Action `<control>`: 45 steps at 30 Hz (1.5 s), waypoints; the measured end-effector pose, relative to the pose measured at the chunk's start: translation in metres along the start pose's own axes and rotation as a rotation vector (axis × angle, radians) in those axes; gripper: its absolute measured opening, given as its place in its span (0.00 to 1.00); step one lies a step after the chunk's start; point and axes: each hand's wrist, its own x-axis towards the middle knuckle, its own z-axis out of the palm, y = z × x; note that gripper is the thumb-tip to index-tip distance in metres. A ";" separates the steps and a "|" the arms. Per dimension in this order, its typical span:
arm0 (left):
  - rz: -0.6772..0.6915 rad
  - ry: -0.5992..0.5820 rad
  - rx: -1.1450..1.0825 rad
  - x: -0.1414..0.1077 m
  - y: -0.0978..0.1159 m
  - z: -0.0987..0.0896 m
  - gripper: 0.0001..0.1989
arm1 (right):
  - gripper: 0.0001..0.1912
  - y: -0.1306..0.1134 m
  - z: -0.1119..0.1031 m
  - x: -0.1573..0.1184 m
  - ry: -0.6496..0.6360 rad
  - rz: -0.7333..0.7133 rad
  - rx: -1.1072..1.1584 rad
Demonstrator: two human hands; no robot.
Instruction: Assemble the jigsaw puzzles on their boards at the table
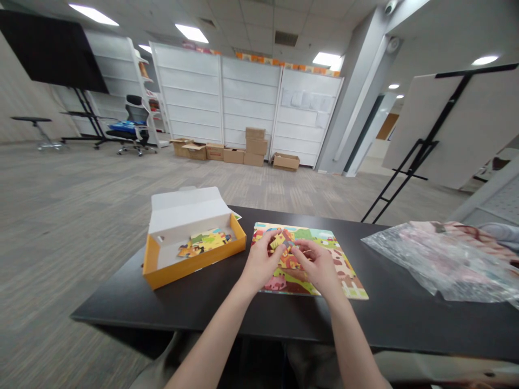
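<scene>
Just above a colourful farm-picture puzzle board, both my hands are close together. The fingers of my left hand are closed around the left side of a small yellow, red and grey puzzle piece. My right hand pinches its right side with thumb and fingers. Whether this is one piece or two held together, I cannot tell. Part of the board is hidden beneath the hands. To their left stands an open orange box with its white lid raised, and several loose puzzle pieces lie inside it.
The black table carries everything. At its right lies a crumpled clear plastic bag with pinkish fabric near it. Beyond the table are cardboard boxes, an office chair, a large screen and a board on a black stand.
</scene>
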 end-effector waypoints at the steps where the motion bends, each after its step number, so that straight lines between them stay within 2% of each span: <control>1: 0.012 0.017 0.033 0.000 0.003 -0.001 0.19 | 0.19 0.000 0.001 0.000 -0.009 -0.016 -0.022; 4: 0.005 0.059 0.077 0.004 0.013 -0.013 0.26 | 0.22 -0.003 0.001 0.000 0.005 -0.043 -0.001; 6: 0.020 0.139 0.124 0.009 0.020 -0.032 0.28 | 0.23 -0.006 -0.002 0.002 0.049 -0.045 0.034; 10: 0.134 0.384 0.286 0.013 0.030 -0.094 0.23 | 0.24 -0.010 -0.008 0.007 0.110 -0.028 0.027; 13: 0.006 0.491 0.541 0.008 0.027 -0.141 0.25 | 0.21 -0.006 -0.013 0.009 0.115 -0.034 -0.113; 15: -0.079 0.474 0.746 0.002 0.021 -0.162 0.24 | 0.17 0.000 -0.015 0.009 0.107 -0.042 -0.243; 18: -0.148 0.333 0.942 -0.003 0.008 -0.174 0.24 | 0.15 0.007 -0.019 0.009 0.123 -0.049 -0.359; 21: -0.068 0.306 1.063 -0.004 0.007 -0.168 0.22 | 0.16 0.008 -0.028 0.009 0.180 -0.030 -0.401; 24: 0.120 0.376 1.066 -0.005 0.023 -0.149 0.19 | 0.15 0.009 -0.041 0.009 0.183 0.062 -0.497; 25: 0.163 0.363 1.017 -0.006 0.031 -0.140 0.17 | 0.14 0.011 -0.046 0.009 0.170 0.107 -0.537; 28: 0.205 0.148 0.872 -0.010 0.049 -0.103 0.14 | 0.13 0.019 -0.062 0.007 0.117 0.237 -0.654; 32: 0.218 -0.300 0.954 -0.017 0.047 -0.050 0.11 | 0.11 0.029 -0.071 0.006 0.042 0.315 -0.769; 35: 0.182 -0.407 1.058 -0.018 0.031 -0.025 0.12 | 0.12 0.029 -0.062 0.005 0.001 0.240 -0.718; 40: 0.080 -0.400 1.136 -0.013 0.015 -0.013 0.16 | 0.10 0.021 -0.032 0.004 -0.083 0.066 -0.654; 45: 0.071 -0.432 1.111 -0.011 0.016 -0.012 0.14 | 0.07 0.014 -0.023 0.003 -0.096 0.106 -0.635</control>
